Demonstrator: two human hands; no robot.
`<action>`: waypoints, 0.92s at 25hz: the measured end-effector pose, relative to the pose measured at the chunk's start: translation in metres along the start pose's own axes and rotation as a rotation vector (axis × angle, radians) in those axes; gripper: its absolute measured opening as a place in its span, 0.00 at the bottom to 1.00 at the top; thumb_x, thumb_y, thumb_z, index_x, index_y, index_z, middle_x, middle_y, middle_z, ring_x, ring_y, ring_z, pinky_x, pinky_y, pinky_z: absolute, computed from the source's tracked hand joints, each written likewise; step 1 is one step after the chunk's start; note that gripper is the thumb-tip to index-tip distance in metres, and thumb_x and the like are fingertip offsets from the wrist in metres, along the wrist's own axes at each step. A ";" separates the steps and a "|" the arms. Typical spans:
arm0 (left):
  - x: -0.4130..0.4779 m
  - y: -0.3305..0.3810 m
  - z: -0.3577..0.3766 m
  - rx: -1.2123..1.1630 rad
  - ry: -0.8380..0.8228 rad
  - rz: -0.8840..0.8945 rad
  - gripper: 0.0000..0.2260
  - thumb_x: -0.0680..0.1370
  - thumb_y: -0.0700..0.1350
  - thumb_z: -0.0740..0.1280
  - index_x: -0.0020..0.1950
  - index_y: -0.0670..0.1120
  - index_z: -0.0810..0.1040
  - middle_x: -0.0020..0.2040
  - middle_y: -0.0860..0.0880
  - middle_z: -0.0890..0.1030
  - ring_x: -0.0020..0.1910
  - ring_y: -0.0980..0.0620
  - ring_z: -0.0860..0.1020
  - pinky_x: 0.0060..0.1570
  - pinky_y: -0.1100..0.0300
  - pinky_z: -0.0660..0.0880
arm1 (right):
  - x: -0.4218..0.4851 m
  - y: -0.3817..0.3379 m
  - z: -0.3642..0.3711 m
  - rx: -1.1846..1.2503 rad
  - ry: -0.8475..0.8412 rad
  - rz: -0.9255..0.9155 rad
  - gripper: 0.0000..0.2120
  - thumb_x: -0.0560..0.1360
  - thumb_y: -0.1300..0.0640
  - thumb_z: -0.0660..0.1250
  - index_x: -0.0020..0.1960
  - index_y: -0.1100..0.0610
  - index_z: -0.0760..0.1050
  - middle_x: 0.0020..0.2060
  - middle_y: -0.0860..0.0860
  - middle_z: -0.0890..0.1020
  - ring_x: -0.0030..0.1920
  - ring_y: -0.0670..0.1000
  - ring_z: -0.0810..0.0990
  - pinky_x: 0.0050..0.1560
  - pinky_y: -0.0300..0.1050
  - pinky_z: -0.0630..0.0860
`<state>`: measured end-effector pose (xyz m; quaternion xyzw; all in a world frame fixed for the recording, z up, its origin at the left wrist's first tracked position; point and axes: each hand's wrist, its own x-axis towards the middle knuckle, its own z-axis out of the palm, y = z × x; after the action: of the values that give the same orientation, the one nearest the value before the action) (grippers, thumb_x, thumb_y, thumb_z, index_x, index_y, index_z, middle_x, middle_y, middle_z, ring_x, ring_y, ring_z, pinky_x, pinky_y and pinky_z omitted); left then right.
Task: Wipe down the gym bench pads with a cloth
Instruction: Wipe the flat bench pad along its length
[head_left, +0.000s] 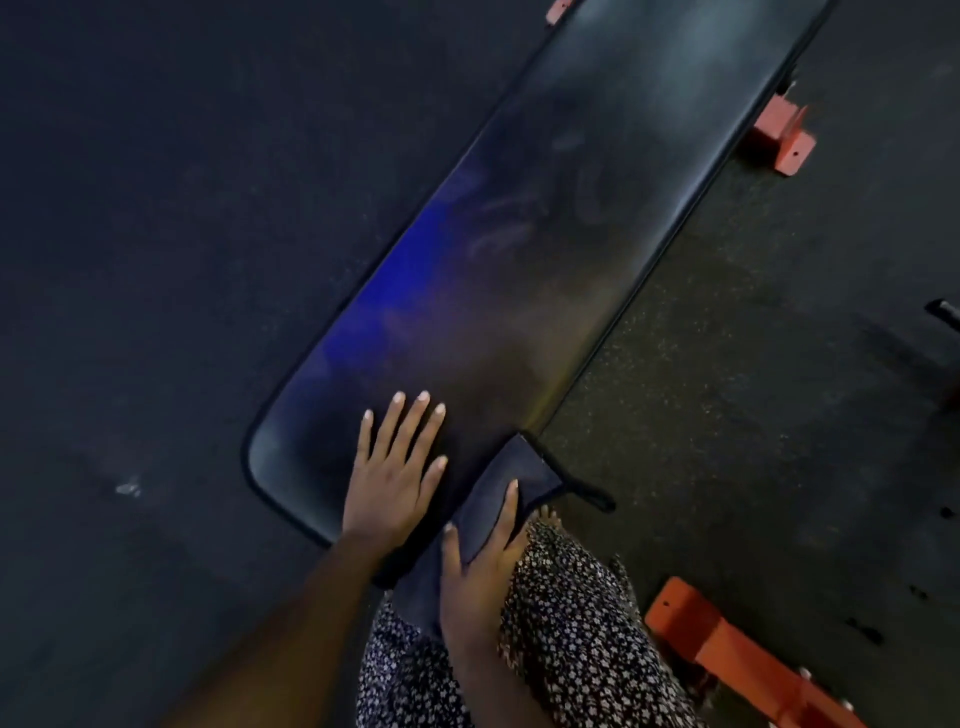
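Observation:
A long black bench pad (545, 218) runs from the lower left to the upper right, with a blue sheen and faint smear marks on it. My left hand (395, 467) lies flat on the pad's near end, fingers spread. A dark grey cloth (514, 473) with a hanging loop drapes over the pad's near right edge. My right hand (483, 556) presses on the cloth at that edge with straight fingers, thumb out to the left.
Orange-red frame feet stick out beside the bench: one at the upper right (782, 135), one at the lower right (727, 654). Dark speckled rubber floor (156, 260) surrounds the bench. My patterned skirt (561, 649) is close against the pad's near end.

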<state>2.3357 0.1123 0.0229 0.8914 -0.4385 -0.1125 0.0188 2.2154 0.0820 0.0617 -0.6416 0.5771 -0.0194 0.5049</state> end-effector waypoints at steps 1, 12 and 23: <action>0.000 -0.001 0.001 0.001 0.009 0.011 0.24 0.81 0.54 0.46 0.75 0.48 0.55 0.75 0.47 0.61 0.76 0.48 0.51 0.73 0.47 0.45 | -0.005 0.004 0.005 -0.009 -0.012 0.004 0.34 0.73 0.45 0.62 0.72 0.46 0.47 0.73 0.62 0.55 0.72 0.64 0.58 0.68 0.52 0.62; -0.102 0.039 -0.021 -0.623 0.271 -0.620 0.21 0.80 0.49 0.54 0.73 0.46 0.62 0.73 0.47 0.64 0.74 0.51 0.58 0.74 0.51 0.51 | -0.046 0.041 -0.037 -0.224 -0.241 -0.270 0.35 0.72 0.50 0.67 0.72 0.42 0.51 0.71 0.57 0.64 0.71 0.59 0.62 0.67 0.41 0.56; -0.113 0.070 -0.007 -2.395 0.821 -1.487 0.25 0.78 0.62 0.52 0.64 0.46 0.73 0.54 0.48 0.81 0.57 0.49 0.77 0.56 0.54 0.72 | 0.006 -0.096 -0.027 -0.932 -0.632 -1.423 0.28 0.70 0.49 0.64 0.69 0.40 0.64 0.66 0.56 0.68 0.60 0.59 0.72 0.54 0.55 0.72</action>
<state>2.2159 0.1578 0.0601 0.3285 0.5007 -0.1289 0.7904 2.2701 0.0434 0.1354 -0.9613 -0.1716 0.0858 0.1978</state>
